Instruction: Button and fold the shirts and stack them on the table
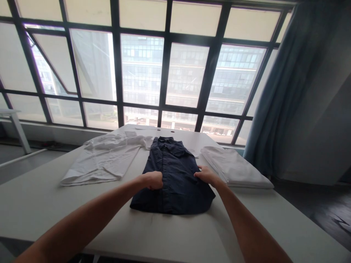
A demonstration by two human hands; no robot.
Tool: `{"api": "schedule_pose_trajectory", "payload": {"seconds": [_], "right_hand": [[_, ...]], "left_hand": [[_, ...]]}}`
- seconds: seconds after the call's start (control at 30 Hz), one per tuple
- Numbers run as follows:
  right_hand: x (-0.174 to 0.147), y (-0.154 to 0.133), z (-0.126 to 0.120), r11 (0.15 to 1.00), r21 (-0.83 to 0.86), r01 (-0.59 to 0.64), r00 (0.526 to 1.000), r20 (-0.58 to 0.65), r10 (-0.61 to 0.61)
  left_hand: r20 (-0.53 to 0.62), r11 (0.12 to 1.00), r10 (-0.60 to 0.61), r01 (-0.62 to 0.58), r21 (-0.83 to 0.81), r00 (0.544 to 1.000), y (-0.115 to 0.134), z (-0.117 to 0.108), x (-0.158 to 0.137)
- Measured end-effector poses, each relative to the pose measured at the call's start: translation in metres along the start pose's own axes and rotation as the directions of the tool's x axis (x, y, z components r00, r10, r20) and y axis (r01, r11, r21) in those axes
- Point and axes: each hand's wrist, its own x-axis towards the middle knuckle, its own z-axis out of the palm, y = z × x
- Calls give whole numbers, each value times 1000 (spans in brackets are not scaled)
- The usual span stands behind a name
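Observation:
A dark navy button-up shirt (178, 190) lies on the white table in front of me, its collar away from me and its hem towards me. The sleeves look folded in over the body near the top. My left hand (154, 180) is closed in a fist at the shirt's left side; its fingertips are turned out of sight against the cloth. At the opposite edge, my right hand (207, 175) pinches the fabric between thumb and fingers. Both hands sit at about the middle of the shirt's length.
On the left of the table (117, 223) a white shirt (106, 160) is spread out, somewhat crumpled. A stack of folded white cloth (238, 168) lies on the right. Behind stand large windows, with a blue-grey curtain (276, 109) at the right and another table (16, 128) far left.

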Motion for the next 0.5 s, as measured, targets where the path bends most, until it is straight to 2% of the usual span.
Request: {"api": "schedule_pose_trajectory", "payload": {"seconds": [0.07, 0.1, 0.17, 0.2, 0.27, 0.33, 0.4, 0.43, 0.5], "right_hand": [[-2, -5, 0, 1000, -19, 18, 999, -48, -19], [-3, -9, 1, 1000, -23, 18, 998, -67, -19], [-6, -18, 5, 1000, -12, 20, 997, -69, -21], [-9, -23, 9, 999, -1, 32, 998, -55, -32], [-14, -35, 19, 997, 14, 76, 997, -33, -76], [-19, -47, 35, 990, 8, 138, 990, -33, -138], [-24, -57, 52, 981, -13, 192, 981, -23, -192], [-25, -61, 60, 976, -29, 217, 976, -9, -218], [-26, -66, 71, 964, -78, 254, 967, 16, -254]], "left_hand": [[104, 998, -55, 56, -10, 993, -2, -6, -10], [156, 998, -46, 51, -32, 987, -4, -10, -15], [204, 995, 60, -42, -89, 977, -12, -16, -26], [189, 987, 143, -125, -102, 971, -17, -19, -31], [55, 946, 321, -318, -55, 945, -31, -23, -37], [-122, 887, 462, -458, 61, 879, -47, -23, -38], [-220, 847, 532, -508, 158, 818, -62, -20, -35], [-229, 838, 544, -511, 189, 807, -68, -18, -32], [-198, 835, 544, -502, 227, 815, -76, -11, -27]]}}
